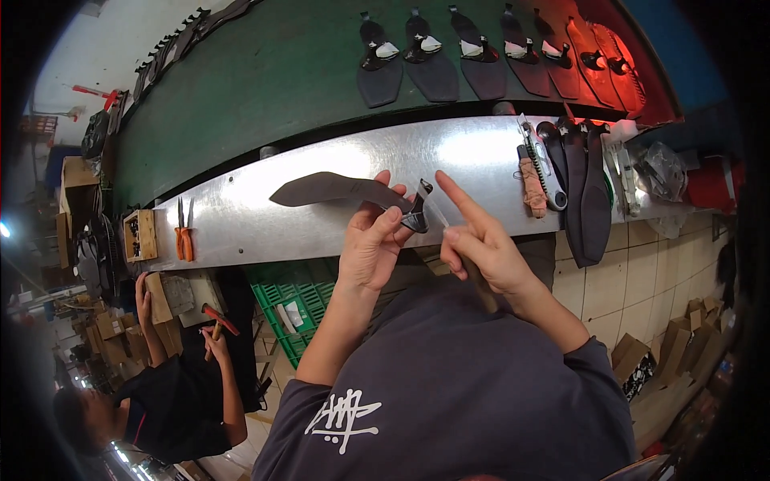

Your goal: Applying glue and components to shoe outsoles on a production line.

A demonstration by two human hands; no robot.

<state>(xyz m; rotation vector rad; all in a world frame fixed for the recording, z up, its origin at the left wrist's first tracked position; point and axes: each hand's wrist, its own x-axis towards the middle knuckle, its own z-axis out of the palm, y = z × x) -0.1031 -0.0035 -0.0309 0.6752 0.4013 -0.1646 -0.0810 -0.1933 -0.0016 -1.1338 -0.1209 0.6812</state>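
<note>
My left hand (373, 248) grips a dark, curved sandal insole (329, 189) near one end, above the metal ledge. At that end a glossy black strap (415, 220) is attached, its tip standing up beside my fingers. My right hand (493, 256) is closed round the brown handle (480, 287) of a slim tool, with the index finger stretched out. The tool's thin, pale blade (437, 210) points up toward the strap; I cannot tell whether it touches. Its exact kind is unclear.
Beyond the metal ledge (313, 156) runs a green belt (265, 72) carrying several strapped insoles (379, 76), red-lit at right. Pliers (184, 232) and a wooden box (140, 235) lie left; a utility knife (545, 172) and loose insoles (592, 192) right. A co-worker holds a hammer (218, 321).
</note>
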